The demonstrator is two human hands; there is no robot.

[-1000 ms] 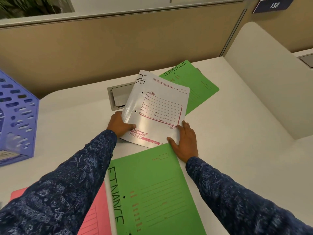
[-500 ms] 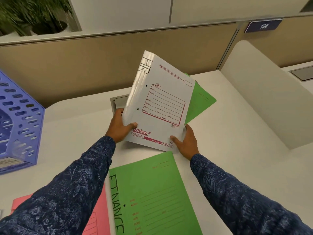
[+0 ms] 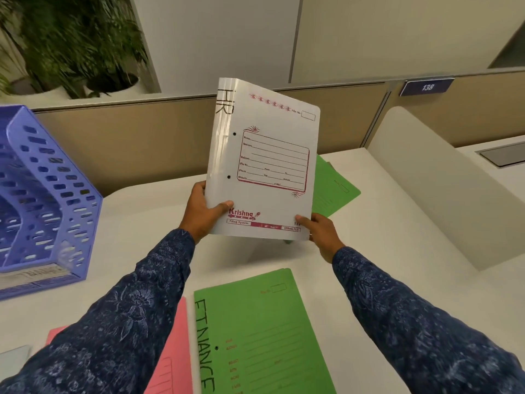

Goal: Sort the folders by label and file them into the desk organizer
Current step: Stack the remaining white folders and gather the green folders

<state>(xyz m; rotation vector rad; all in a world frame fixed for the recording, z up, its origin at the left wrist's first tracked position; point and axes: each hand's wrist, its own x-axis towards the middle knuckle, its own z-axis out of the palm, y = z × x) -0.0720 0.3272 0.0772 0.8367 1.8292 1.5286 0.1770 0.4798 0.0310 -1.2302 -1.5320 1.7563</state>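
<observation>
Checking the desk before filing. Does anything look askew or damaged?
Nothing looks damaged or spilled. The far green folder lies askew on the desk, partly hidden behind the white HR folder that the left hand and right hand hold up.

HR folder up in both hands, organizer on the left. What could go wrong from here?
1. The left hand and right hand hold the white folder only by its bottom corners; it may flop or slip on the way to the organizer.
2. The organizer's labels are blurred here, so a wrong slot is possible.
3. The left sleeve passes above the pink folder; swinging left could drag it.
</observation>
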